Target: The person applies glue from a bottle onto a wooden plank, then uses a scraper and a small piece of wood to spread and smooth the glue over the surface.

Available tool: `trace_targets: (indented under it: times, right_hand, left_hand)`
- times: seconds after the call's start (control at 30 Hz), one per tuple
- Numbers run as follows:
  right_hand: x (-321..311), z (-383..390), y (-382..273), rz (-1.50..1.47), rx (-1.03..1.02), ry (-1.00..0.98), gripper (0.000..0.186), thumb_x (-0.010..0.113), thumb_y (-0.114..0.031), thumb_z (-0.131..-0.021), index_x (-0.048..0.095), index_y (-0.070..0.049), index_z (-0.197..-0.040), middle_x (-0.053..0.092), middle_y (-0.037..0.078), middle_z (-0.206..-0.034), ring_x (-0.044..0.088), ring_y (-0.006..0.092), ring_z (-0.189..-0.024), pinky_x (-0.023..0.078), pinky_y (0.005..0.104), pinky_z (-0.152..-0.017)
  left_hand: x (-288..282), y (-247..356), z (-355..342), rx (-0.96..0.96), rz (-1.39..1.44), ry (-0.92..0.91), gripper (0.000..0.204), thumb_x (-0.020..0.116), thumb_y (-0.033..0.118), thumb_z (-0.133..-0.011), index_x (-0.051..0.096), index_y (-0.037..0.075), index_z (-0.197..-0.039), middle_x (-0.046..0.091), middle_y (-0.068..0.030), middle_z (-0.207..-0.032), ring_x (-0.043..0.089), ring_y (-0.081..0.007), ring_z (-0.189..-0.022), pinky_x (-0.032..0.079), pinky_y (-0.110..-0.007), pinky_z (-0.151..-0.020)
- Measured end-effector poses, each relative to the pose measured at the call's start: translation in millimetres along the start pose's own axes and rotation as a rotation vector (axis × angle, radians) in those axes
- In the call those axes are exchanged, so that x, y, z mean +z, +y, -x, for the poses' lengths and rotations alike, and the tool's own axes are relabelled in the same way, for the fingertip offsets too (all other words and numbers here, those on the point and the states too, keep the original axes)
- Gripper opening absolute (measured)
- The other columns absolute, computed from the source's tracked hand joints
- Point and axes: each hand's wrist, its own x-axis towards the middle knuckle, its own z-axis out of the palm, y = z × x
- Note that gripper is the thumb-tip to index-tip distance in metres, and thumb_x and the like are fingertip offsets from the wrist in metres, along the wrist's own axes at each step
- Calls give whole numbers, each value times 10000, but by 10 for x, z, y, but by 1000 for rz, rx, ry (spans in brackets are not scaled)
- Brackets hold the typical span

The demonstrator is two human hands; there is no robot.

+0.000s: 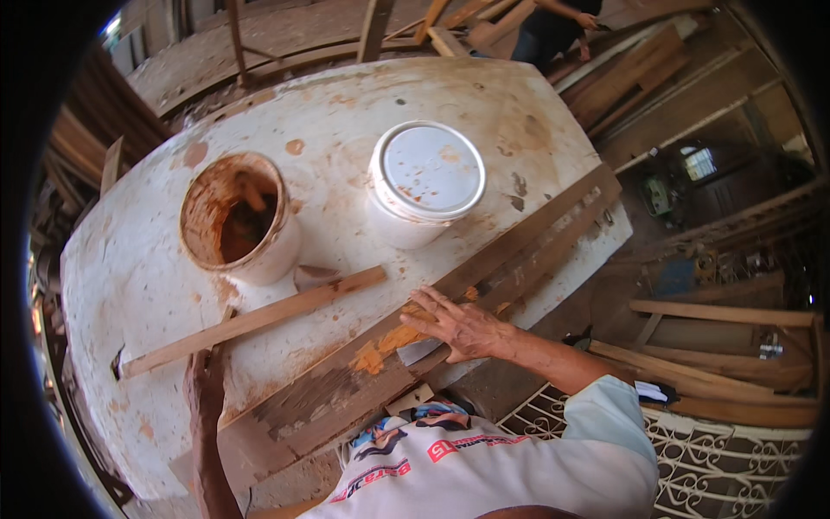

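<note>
My left hand point(206, 381) is at the left, closed around a narrow wooden strip point(259, 322) near its left part. The strip slants over the white tabletop, and part of the fingers is hidden under it. My right hand point(462, 327) lies with fingers spread over a long brown board point(303, 406) along the table's near edge. Orange putty point(372, 353) is smeared on that board beside the fingers. A flat pale grey piece point(419, 350) shows next to my right palm; whether the hand touches it is unclear.
On the stained white table point(337, 130) stand an uncovered bucket point(272, 255) caked with reddish-brown paste and a lidded white bucket point(428, 173). A small brown wedge-shaped piece point(316, 277) lies near the strip. Another person point(553, 26) stands beyond the far edge. A cream metal grille point(718, 458) is at lower right.
</note>
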Motion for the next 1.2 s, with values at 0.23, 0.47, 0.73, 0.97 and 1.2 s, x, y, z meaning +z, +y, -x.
trace_targets:
  times: [0.23,0.47,0.73,0.97,1.2]
  right_hand:
    - [27,231,-37,36,45,31,1251,937,-302,-596,276,-157,-1647,268,269,-1650,255,458,-1544,634,418,-987]
    - [84,128,-54,49,3,17,1304,959,-324,-568,257,-125,-1648,248,308,-1643,244,487,-1538,624,442,-994]
    - [168,129,-3,-32,10,21,1352,982,-300,-537,238,-146,-1656,209,295,-1660,215,482,-1554,592,514,-1025]
    - [166,160,-3,-83,8,66,1305,957,-231,-535,277,-189,-1648,199,263,-1671,208,452,-1564,623,473,-1006]
    - [267,156,21,-112,8,88,1314,962,-259,-504,307,-180,-1640,190,269,-1674,190,450,-1571,610,487,-1016]
  left_hand:
    - [-27,479,477,342,63,-14,812,796,61,-746,451,2,-1479,524,-274,-1393,496,-480,-1312,410,-534,-1118]
    - [-195,430,1399,559,38,-208,1065,785,650,-800,311,226,-1654,346,-153,-1683,310,-398,-1546,258,-731,-1202]
    - [5,396,1458,551,-107,-116,1080,802,572,-749,328,179,-1636,361,-175,-1665,320,-409,-1537,263,-698,-1208]
    - [188,378,1397,571,-192,-45,1094,817,503,-704,343,139,-1620,373,-194,-1649,328,-418,-1530,268,-670,-1213]
    - [308,418,1397,576,-260,18,1109,831,435,-659,358,98,-1604,385,-213,-1634,337,-427,-1522,273,-641,-1218]
